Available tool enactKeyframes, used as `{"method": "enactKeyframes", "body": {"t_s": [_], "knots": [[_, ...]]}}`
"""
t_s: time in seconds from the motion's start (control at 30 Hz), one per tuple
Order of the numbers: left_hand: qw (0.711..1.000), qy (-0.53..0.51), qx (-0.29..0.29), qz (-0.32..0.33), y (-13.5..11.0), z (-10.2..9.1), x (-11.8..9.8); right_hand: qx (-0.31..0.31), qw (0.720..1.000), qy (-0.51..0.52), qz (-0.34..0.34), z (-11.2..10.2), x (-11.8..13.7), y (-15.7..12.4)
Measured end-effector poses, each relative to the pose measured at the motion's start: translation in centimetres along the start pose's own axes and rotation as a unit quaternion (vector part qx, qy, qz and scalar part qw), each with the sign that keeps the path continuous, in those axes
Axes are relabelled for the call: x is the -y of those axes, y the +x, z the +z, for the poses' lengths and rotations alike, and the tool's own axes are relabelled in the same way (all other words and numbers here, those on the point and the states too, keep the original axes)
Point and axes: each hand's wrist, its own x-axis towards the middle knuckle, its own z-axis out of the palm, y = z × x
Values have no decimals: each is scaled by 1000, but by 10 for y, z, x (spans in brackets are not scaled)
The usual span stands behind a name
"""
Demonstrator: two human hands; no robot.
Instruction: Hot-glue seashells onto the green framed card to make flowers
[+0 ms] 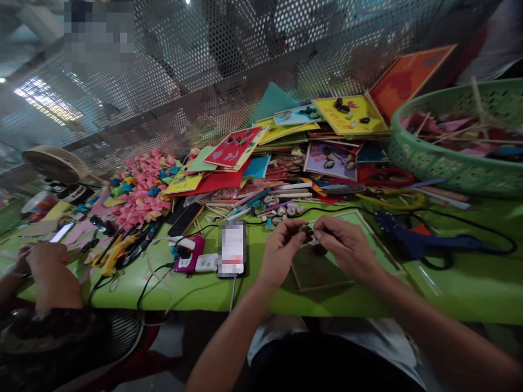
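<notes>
My left hand [283, 251] and my right hand [345, 246] are close together, fingers pinched. Between the left fingertips is a small dark pebble [304, 228]. A tiny pale bit, too small to name, shows at the right fingertips. Under both hands lies a green card with a thin wooden frame [322, 274], partly in shadow and partly covered by my right hand. Loose pebbles [292, 209] lie just beyond my left hand. To the right of my right hand is a blue glue gun [425, 239] with a black cord.
A phone [232, 247] and a purple power socket [190, 255] with cables lie to the left. Framed cards [239, 146] with pebbles pile up behind, beside a green basket [453, 169]. Paper flowers [145, 185] and a co-worker's hands [49, 267] are farther left.
</notes>
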Motion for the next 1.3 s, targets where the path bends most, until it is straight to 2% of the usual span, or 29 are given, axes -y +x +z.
{"method": "enactKeyframes", "body": {"t_s": [0.33,0.47,0.63,0.73,0.87,0.97,1.07,1.3], "knots": [[999,-9,-30,8,1,0,-1,7,999,31,7,0,2,-1],[999,9,-42,25,0,-1,-1,-14,998,63,12,-1,0,-2],[990,106,-32,87,0,-3,-2,1,1000,-23,4,2,-2,0],[975,171,-40,137,0,-4,-1,-20,996,-78,-25,4,-2,1],[966,194,-42,166,-1,-4,1,-38,990,-118,-65,6,-3,2],[973,172,-41,149,0,-2,0,-44,990,-122,-61,6,-4,2],[985,131,-44,103,0,0,-2,-39,992,-110,-42,6,-3,2],[997,60,-40,27,1,1,-3,-32,999,-38,19,4,-1,0]]}}
